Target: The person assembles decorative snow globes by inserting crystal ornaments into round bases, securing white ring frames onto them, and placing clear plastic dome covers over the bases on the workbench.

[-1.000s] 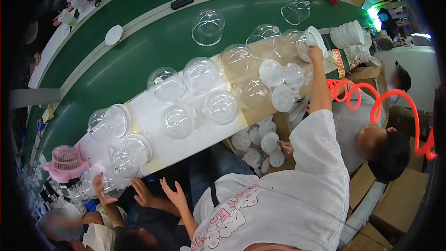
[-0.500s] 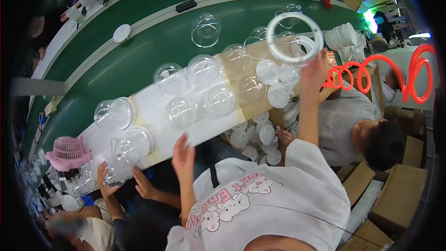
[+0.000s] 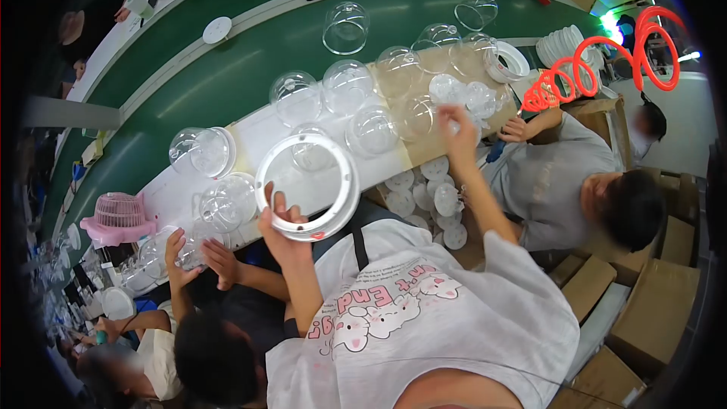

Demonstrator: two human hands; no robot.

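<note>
My left hand grips the lower left rim of a white ring, with fingers through its opening. The ring is above the white board, over a clear dome. My right hand is blurred beside the clear round pieces on the brown part of the board; whether it holds one cannot be made out. Clear domes stand in rows along the board. Another white ring lies at its far right end.
Co-workers' hands are at the left, by domes and a pink basket. A co-worker in grey sits right, near a red coiled hose. White rings are stacked behind. Cardboard boxes stand at lower right.
The white ring has gone from my right hand at the right to my left hand near the middle. My right hand has moved down and left, to the clear pieces.
</note>
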